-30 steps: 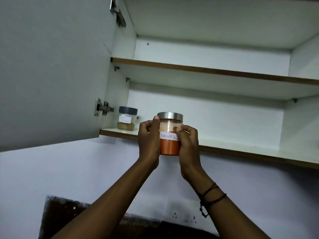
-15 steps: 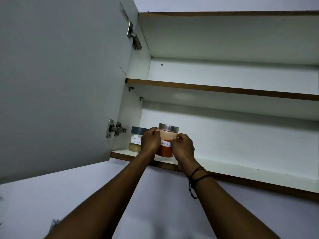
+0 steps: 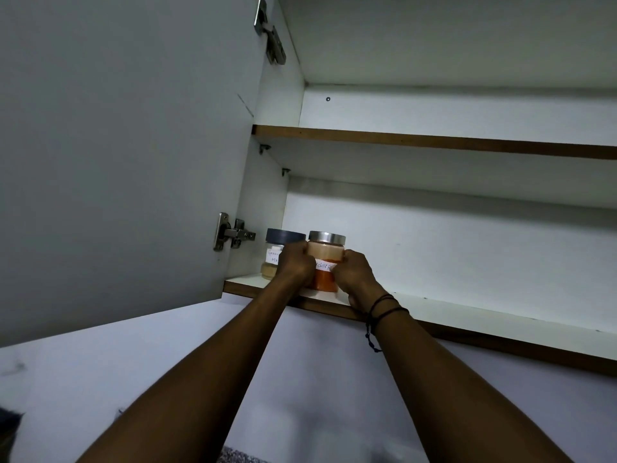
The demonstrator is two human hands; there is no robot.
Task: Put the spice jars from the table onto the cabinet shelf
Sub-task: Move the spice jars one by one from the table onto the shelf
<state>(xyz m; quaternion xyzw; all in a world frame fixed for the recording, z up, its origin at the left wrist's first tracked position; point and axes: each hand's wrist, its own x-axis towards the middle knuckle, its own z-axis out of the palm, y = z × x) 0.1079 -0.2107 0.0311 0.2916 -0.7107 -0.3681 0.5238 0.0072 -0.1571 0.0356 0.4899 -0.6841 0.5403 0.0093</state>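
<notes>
Looking up from below, the open door (image 3: 127, 145) fills the left side. It is plain and grey. Two metal hinges join it to the cabinet, one hinge (image 3: 271, 38) up high and a second hinge (image 3: 232, 232) lower down.

Just right of the lower hinge, a small jar (image 3: 275, 259) stands on the bottom shelf (image 3: 467, 317), in the left corner. It has a dark lid, a white label with writing, and pale powder at the bottom.

Next comes the left hand (image 3: 293, 262). It is wrapped around the left side of the red jar (image 3: 325, 265), and it covers part of the small jar too.

The red jar stands upright on the bottom shelf, close to the front edge and just beside the small jar. It has a shiny metal lid, orange-red powder inside, and a white label with writing that the hands partly hide.

The right hand (image 3: 355, 274) grips the right side of the red jar. So both hands hold that one jar between them. Dark string bands (image 3: 384, 307) go around the right wrist.

To the right, the bottom shelf stretches on, white with a brown front edge. Above it is a top shelf (image 3: 434, 142), also with a brown edge.
</notes>
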